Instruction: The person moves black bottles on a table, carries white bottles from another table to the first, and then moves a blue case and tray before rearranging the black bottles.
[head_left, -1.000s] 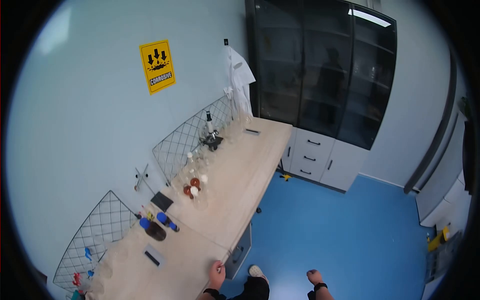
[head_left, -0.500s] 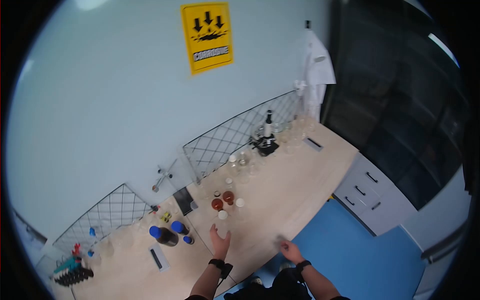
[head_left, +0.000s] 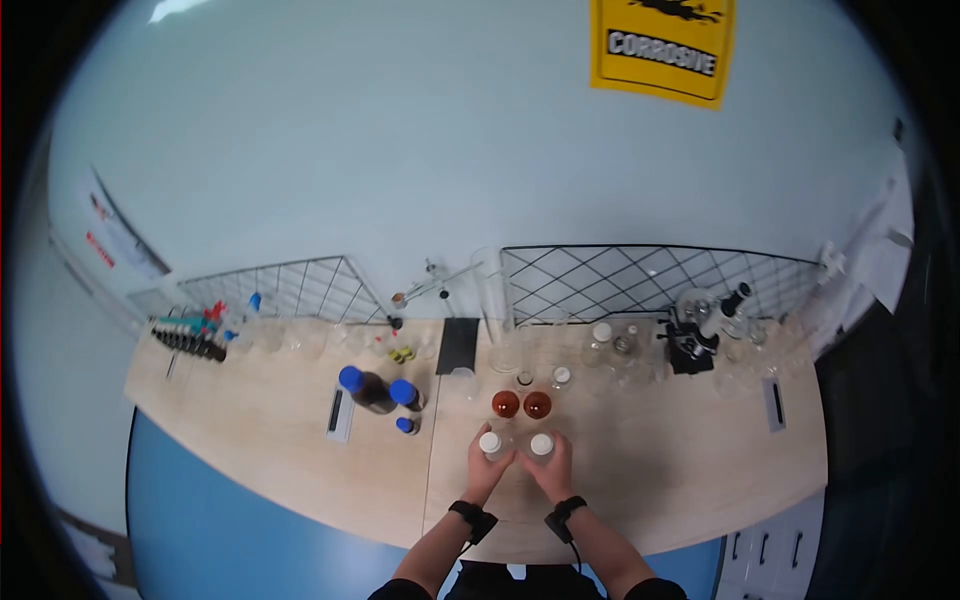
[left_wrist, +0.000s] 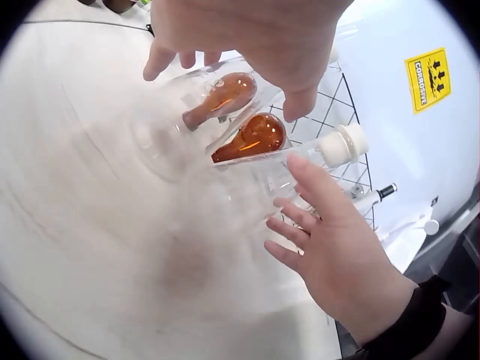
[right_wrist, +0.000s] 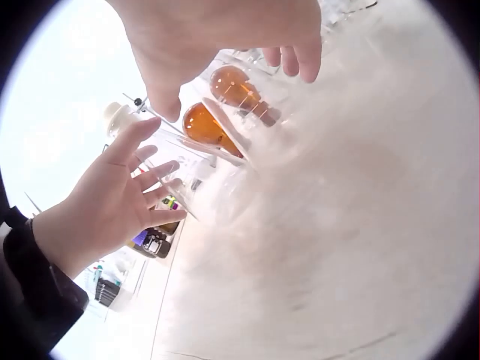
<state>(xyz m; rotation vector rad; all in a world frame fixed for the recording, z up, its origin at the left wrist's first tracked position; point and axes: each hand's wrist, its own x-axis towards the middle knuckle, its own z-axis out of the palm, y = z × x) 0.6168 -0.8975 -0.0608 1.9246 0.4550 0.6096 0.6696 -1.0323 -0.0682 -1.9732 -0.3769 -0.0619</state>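
Observation:
Two clear bottles with white caps, one on the left [head_left: 490, 443] and one on the right [head_left: 542, 445], stand side by side on the wooden bench. My left hand [head_left: 484, 476] is at the left bottle and my right hand [head_left: 554, 474] at the right one. Both wrist views show fingers spread and only slightly bent beside the glass, on the left hand [right_wrist: 105, 202] and the right hand [left_wrist: 341, 262]; whether they touch it is unclear. Just behind are two round amber glass vessels [head_left: 506, 404] [head_left: 537, 405].
Brown bottles with blue caps [head_left: 368, 390] stand to the left, near a black plate [head_left: 459, 346]. Clear glassware and a microscope [head_left: 694, 335] line the back right, before a wire grid [head_left: 600, 280]. A pipette rack [head_left: 190, 338] is far left.
The head view has swung to face the bench squarely. Both hands have come over the bench to the white-capped bottles, the right one from beyond the front edge.

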